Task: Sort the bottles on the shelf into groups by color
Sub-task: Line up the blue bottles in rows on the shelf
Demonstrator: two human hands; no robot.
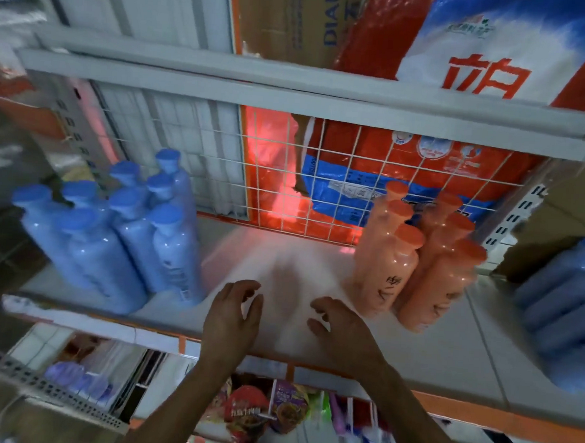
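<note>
Your left hand (232,315) and right hand (334,321) hover empty over the shelf (292,265), fingers loosely curled. Blue bottles (112,231) stand left, orange bottles (415,256) right.

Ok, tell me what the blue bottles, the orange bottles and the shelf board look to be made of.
Blue bottles: likely glossy plastic; small bright highlights on smooth, opaque sides, matching caps. Orange bottles: seemingly the same plastic, slightly duller sheen, dark print on the front. Shelf board: probably painted sheet metal, white and smooth; blur leaves it uncertain.
</note>
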